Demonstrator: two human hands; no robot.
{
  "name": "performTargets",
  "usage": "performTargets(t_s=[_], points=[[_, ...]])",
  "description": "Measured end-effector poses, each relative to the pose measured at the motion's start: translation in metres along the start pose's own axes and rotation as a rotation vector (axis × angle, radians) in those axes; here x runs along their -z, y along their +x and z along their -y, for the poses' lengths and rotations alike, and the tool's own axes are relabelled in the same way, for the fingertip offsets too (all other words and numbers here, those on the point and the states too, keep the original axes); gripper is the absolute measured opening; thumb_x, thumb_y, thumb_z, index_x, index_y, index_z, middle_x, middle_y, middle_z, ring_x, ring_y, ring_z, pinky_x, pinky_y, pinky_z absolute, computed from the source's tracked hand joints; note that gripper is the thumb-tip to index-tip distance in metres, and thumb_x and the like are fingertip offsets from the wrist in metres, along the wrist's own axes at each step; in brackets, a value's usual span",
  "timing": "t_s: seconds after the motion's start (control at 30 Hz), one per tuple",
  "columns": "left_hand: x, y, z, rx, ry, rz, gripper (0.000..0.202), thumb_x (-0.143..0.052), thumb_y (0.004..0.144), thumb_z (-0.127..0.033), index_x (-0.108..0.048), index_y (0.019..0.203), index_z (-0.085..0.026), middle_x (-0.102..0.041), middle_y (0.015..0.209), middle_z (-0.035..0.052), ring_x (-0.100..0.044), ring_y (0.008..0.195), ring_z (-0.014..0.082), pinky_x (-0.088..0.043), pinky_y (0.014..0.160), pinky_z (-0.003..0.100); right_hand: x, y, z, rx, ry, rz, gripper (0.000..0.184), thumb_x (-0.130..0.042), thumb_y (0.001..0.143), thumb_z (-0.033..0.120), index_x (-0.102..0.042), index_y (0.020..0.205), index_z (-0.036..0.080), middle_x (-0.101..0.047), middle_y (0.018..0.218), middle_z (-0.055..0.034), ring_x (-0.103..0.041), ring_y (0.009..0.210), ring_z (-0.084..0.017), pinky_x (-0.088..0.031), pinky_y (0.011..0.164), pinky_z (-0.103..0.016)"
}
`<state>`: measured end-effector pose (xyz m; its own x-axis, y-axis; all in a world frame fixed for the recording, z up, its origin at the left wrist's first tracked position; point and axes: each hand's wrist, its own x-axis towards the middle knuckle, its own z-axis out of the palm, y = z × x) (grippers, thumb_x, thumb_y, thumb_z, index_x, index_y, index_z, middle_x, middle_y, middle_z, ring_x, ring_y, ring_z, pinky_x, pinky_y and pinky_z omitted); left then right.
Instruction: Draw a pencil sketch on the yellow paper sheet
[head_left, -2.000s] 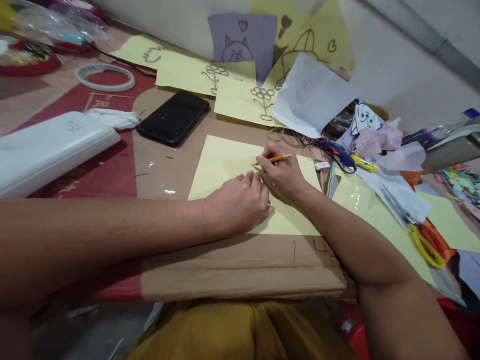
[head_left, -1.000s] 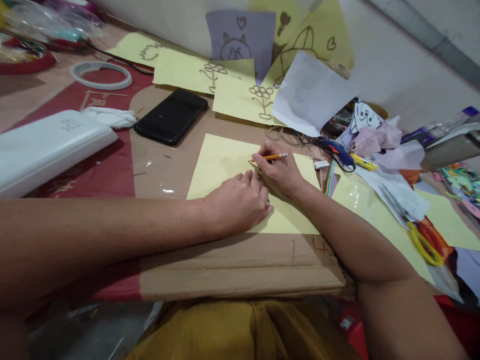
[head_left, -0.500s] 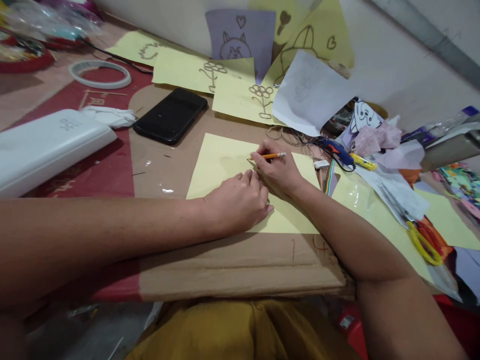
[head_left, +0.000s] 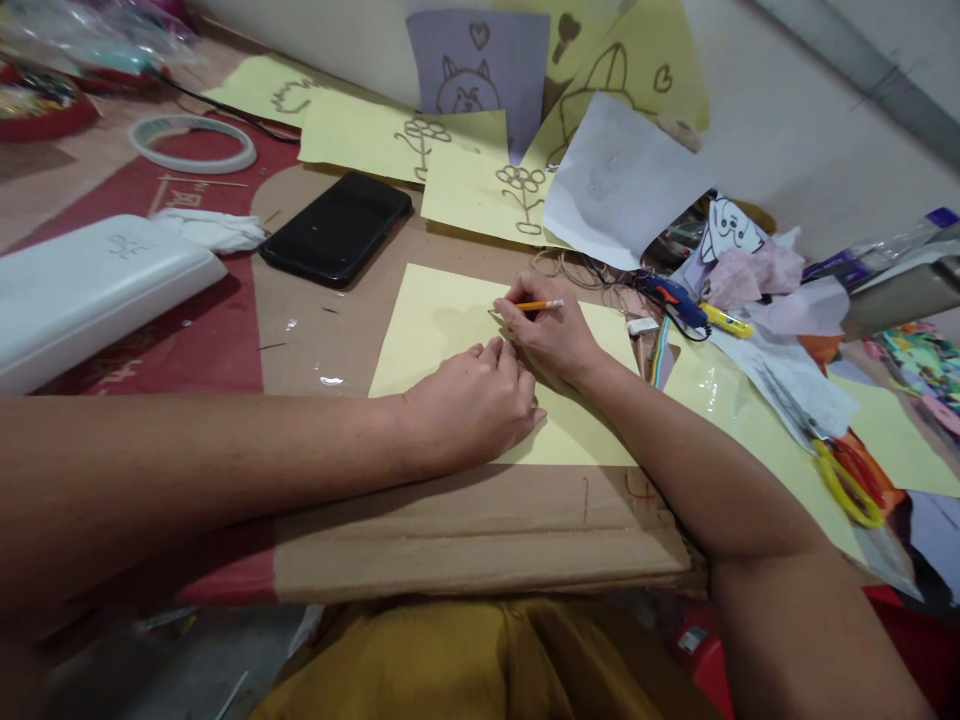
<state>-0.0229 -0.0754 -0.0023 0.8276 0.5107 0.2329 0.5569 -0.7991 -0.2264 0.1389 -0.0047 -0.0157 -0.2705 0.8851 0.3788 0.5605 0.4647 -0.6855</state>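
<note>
While my left hand [head_left: 469,405] lies curled, fingers together, on the yellow sheet [head_left: 442,325] atop cardboard [head_left: 480,530], my right hand [head_left: 551,335] pinches an orange pencil [head_left: 536,305], tip on the sheet, black phone [head_left: 337,228] beyond.

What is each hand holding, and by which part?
Right hand grips a thin orange pencil near its tip; left hand only presses the pale yellow paper sheet.
</note>
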Motion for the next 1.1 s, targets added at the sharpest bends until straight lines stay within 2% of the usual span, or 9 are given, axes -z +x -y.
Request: performTargets(t_s=[0.4, 1.1], points=[[-0.0019, -0.0003, 0.0008, -0.01, -0.004, 0.003, 0.049, -0.043, 0.106, -0.037, -0.073, 0.112, 0.002, -0.074, 0.104, 0.0302, -0.074, 0.101, 0.0377, -0.061, 0.08, 0.044, -0.0023, 0.0031, -0.0026, 0.024, -0.016, -0.011, 0.021, -0.062, 0.091, 0.027, -0.05, 0.075, 0.023, -0.056, 0.071, 0.0031, -0.048, 0.068, -0.014, -0.036, 0.066, -0.031], [-0.0007, 0.0002, 0.0008, -0.006, -0.004, 0.016, 0.05, -0.045, 0.106, -0.039, -0.073, 0.114, 0.002, -0.074, 0.106, 0.0294, -0.074, 0.101, 0.0361, -0.061, 0.08, 0.043, -0.0039, 0.0037, -0.0046, 0.048, -0.014, -0.026, 0.021, -0.063, 0.091, 0.026, -0.049, 0.075, 0.024, -0.058, 0.071, 0.0033, -0.049, 0.068, -0.014, -0.039, 0.066, -0.031]])
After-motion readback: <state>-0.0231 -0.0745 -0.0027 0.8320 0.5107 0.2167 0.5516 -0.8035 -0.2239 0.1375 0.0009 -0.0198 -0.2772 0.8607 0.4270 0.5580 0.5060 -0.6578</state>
